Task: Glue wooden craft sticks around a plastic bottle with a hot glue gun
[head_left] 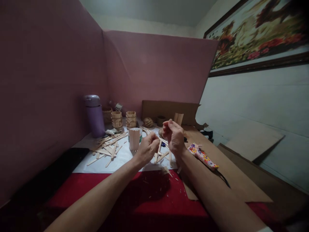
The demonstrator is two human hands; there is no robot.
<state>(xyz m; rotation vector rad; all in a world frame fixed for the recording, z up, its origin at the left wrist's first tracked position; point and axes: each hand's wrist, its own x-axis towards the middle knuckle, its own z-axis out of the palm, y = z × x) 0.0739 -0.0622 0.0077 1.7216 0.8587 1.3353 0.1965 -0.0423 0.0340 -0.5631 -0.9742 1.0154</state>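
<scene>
My left hand (147, 149) is closed in a pinch over the white sheet (120, 161), fingertips pressed on a thin wooden strip (161, 140) that runs toward my right hand. My right hand (174, 136) is raised just beside it, fingers curled shut around the other end of the strip. Below both hands lie several loose popsicle sticks (162, 156). A small cup built of upright sticks (134, 139) stands just left of my left hand.
A pile of popsicle sticks (108, 145) lies at the left, by a purple flask (95, 115). Two stick holders (124, 120), a twine ball (148, 122), cardboard (166, 111) and pink partition walls stand behind. A flowered pouch (203, 156) lies on brown board at right.
</scene>
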